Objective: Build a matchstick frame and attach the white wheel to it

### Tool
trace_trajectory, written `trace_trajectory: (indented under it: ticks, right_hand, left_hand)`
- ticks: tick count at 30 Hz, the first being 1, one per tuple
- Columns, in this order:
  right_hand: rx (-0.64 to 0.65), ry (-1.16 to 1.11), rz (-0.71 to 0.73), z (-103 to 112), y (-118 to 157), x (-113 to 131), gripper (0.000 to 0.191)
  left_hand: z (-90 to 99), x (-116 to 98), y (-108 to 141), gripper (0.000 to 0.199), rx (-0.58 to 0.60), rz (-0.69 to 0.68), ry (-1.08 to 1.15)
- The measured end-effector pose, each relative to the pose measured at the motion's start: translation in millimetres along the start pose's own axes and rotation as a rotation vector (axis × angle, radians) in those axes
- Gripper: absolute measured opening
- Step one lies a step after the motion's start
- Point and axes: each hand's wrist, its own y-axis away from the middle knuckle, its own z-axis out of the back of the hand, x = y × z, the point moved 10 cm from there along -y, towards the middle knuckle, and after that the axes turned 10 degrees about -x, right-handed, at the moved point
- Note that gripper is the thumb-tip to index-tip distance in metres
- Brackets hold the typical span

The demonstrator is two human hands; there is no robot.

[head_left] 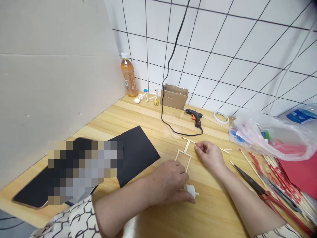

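A small frame of thin wooden sticks lies on the wooden tabletop, with a red-tipped stick across its far end. My right hand pinches a thin stick at that far end. My left hand rests at the near end of the frame, its fingers and thumb around a white plastic cap. The hand hides part of the cap.
A black glue gun with its cord, a cardboard box, a stick model with wheels and a juice bottle stand at the back. Scissors, loose sticks and a plastic bag lie right.
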Motion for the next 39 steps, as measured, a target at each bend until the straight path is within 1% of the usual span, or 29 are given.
trace_trajectory:
  ticks: [6,12,17,22,26,30,34,36,39]
  right_hand:
    - [-0.03,0.074,-0.008,-2,0,4,0.017]
    - [-0.031,0.133,0.041,-5,0,8,0.018]
    - [-0.018,0.162,0.108,-8,2,13,0.019]
    - [0.004,0.178,0.143,-10,4,14,0.019]
    - [0.029,0.175,0.167,-10,6,17,0.017]
    - [0.037,0.156,0.161,-3,7,13,0.015]
    - [0.023,0.121,0.117,10,6,1,0.01]
    - [0.036,0.078,0.104,14,7,-3,0.008]
    - [0.079,-0.019,0.098,15,9,-2,0.005]
  left_hand:
    - [1.7,1,0,0.045,-0.032,-0.013,-0.011]
    - [0.3,1,1,0.044,-0.03,-0.009,-0.005]
    - [0.6,1,0,0.044,-0.039,-0.009,0.007]
    - [0.3,2,0,0.044,-0.026,-0.008,0.001]
    - [2.4,2,0,0.044,-0.037,-0.006,0.01]
    - [2.9,1,0,0.044,-0.033,-0.015,0.007]
    - [3.5,2,0,0.044,-0.037,-0.008,0.005]
    - [3.3,1,-1,0.043,-0.029,-0.006,0.006]
    - [3.0,1,0,0.042,-0.011,0.0,0.007]
